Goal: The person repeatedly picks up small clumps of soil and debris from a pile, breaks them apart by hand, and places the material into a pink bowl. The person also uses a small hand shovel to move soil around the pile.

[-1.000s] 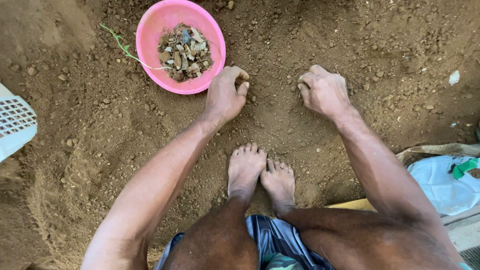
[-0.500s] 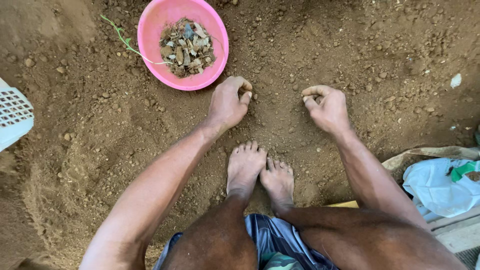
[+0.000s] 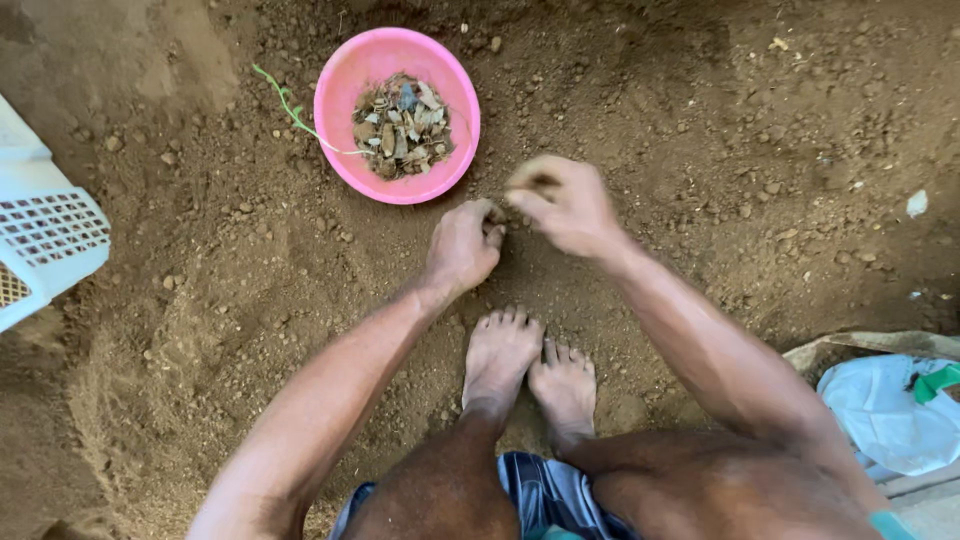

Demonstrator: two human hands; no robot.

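Note:
I squat barefoot on loose brown soil. My left hand rests on the soil with its fingers curled into the dirt, just below the pink bowl. My right hand is lifted and blurred, fingers pinched together right beside the left hand; what it pinches is too small to tell. The round bowl holds a small heap of stones and debris. A thin green sprout lies across its left rim.
A white plastic lattice crate stands at the left edge. A white plastic bag with a green piece lies on sacking at the lower right. My two bare feet sit together in the soil below the hands.
My right hand has left the soil on the right and swung left and up toward the bowl, meeting the left hand. The left hand stayed on the soil.

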